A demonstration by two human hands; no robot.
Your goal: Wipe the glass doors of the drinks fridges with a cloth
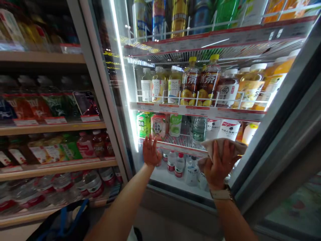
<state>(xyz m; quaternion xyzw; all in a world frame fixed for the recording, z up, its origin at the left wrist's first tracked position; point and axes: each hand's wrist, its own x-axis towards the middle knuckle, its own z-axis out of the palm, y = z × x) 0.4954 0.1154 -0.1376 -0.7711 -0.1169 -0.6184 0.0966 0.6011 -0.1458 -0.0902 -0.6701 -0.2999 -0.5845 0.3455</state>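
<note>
My left hand (151, 152) is spread with its fingers up against the glass door (160, 182) of a drinks fridge, and it holds nothing. Under my right hand (218, 167) a beige cloth (237, 149) is gripped and pressed to the same glass, toward the door's right side. Behind the glass, just above my left hand, stand a green drink bottle (143, 124) and a reddish tea bottle (158, 125). A clear green-tinted water bottle (199, 130) shows to the left of the cloth. Part of the lower shelf is hidden by my hands.
Left of the fridge, an open wooden shelf (57, 130) carries rows of bottles, with a phone (86, 103) leaning among them. A dark bag with blue straps (62, 221) sits at the lower left. The fridge's metal frame (278, 134) runs along the right.
</note>
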